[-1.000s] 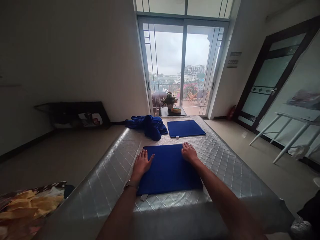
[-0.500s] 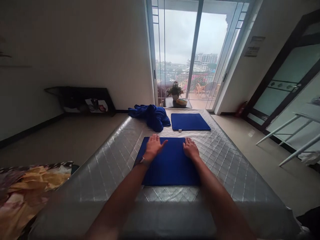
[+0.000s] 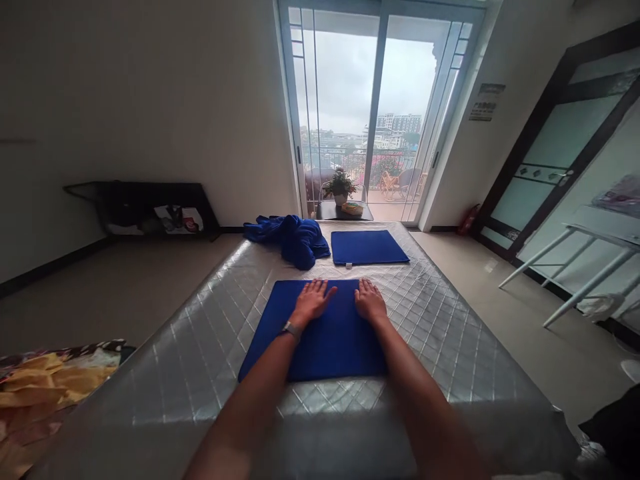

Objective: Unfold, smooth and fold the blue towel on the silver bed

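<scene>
Head view: a folded blue towel is seen lying flat on a quilted silver mattress, near the middle of its width. Both hands are laid palm down on the far half of this towel. The left hand is released, with its fingers spread and pointed toward one o'clock, and a wristwatch is worn just behind it. The right hand is likewise released and flat, just beside the left but not touching it, with its fingers pointed toward twelve o'clock. Nothing is grasped by either.

At twelve o'clock from the hands, well apart, a second folded towel is laid flat. A crumpled blue heap is found at eleven o'clock, just beside that towel. Past the mattress end a potted plant is set before a glass sliding door. At eight o'clock a patterned fabric is partly shown.
</scene>
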A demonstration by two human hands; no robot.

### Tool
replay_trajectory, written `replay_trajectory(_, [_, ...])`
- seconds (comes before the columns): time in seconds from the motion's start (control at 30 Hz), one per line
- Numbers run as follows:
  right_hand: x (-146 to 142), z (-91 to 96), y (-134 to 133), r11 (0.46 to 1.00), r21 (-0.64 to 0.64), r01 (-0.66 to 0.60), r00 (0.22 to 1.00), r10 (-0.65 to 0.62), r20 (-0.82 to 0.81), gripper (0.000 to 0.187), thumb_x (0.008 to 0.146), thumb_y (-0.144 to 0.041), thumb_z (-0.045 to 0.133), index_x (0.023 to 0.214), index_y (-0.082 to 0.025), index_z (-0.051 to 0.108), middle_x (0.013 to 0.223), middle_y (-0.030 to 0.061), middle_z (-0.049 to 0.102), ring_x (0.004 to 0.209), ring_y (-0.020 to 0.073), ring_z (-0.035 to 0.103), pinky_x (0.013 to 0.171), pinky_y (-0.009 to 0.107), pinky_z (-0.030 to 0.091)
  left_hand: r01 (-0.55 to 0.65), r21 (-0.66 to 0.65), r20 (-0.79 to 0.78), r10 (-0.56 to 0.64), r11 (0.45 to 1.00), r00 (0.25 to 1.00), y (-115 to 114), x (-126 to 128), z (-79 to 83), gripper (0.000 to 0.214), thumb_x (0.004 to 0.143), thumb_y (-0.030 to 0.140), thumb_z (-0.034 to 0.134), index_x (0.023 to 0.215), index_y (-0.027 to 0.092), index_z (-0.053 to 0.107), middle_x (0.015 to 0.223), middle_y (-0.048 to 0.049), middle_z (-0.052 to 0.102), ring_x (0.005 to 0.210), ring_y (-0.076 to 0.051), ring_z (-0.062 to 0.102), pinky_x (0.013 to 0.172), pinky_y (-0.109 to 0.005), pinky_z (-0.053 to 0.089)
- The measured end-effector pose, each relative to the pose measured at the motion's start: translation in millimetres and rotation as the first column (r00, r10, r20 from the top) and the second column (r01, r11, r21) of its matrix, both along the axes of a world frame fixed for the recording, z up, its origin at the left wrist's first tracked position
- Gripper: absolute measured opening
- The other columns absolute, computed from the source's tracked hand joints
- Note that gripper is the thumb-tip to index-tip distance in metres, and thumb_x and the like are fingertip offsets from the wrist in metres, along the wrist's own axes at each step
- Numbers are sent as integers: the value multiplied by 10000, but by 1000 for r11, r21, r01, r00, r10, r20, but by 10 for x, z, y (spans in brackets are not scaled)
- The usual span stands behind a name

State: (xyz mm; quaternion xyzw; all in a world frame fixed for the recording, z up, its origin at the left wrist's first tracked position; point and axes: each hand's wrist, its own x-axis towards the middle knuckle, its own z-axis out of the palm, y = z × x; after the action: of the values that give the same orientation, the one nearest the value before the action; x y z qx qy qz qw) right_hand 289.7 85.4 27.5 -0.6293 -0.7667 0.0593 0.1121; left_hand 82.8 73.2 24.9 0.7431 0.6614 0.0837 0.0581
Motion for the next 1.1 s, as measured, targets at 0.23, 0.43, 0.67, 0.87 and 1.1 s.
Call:
replay_trajectory(0.23, [-4, -29, 35, 1000, 3, 2, 1000, -2, 20, 597, 1040, -317, 257, 1571, -51, 311, 1646, 118, 288, 1531, 207, 225, 1234, 372, 165, -216, 30, -22, 217, 976, 976, -215, -991, -115, 944, 944, 727, 32, 1587, 74, 260, 1660, -186, 239, 1547, -299, 196, 1247, -486, 176])
replay_trajectory(0.43, [-9, 81, -150, 992, 127, -12, 998, 4, 56, 566, 1026, -262, 277, 1550, -69, 372, 1622, 132, 343, 1523, 204, 250, 1246, 389, 87, -213, 62, -24, 214, 975, 976, -238, -935, -101, 940, 940, 739, 56, 1580, 92, 291, 1653, -187, 267, 1542, -301, 218, 1237, -482, 199])
replay_trajectory(0.67, [70, 21, -593, 1000, 7, -12, 999, 11, 41, 632, 1047, -384, 249, 1572, -36, 303, 1646, 130, 273, 1538, 224, 203, 1238, 387, 148, -211, 46, -42, 213, 976, 976, -259, -944, -56, 940, 949, 725, 86, 1577, 53, 279, 1655, -202, 245, 1540, -306, 222, 1243, -469, 187])
replay_trajectory(0.87, [40, 59, -692, 1000, 6, 0, 999, 0, 33, 633, 1041, -371, 255, 1574, -33, 294, 1650, 136, 254, 1539, 219, 200, 1242, 379, 138, -273, 208, -82, 295, 939, 952, -329, -626, 162, 915, 965, 682, 59, 1533, 42, 384, 1599, -223, 370, 1516, -343, 280, 1235, -519, 193])
replay_trajectory(1.1, [107, 6, -667, 998, -10, -60, 996, 61, 65, 615, 1028, -315, 296, 1584, -54, 275, 1666, 132, 199, 1546, 213, 169, 1242, 374, 140, 189, 124, 52, -196, 974, 979, -539, 814, 159, 790, 1006, 600, 59, 1561, 125, 359, 1638, -135, 328, 1536, -255, 246, 1260, -447, 195])
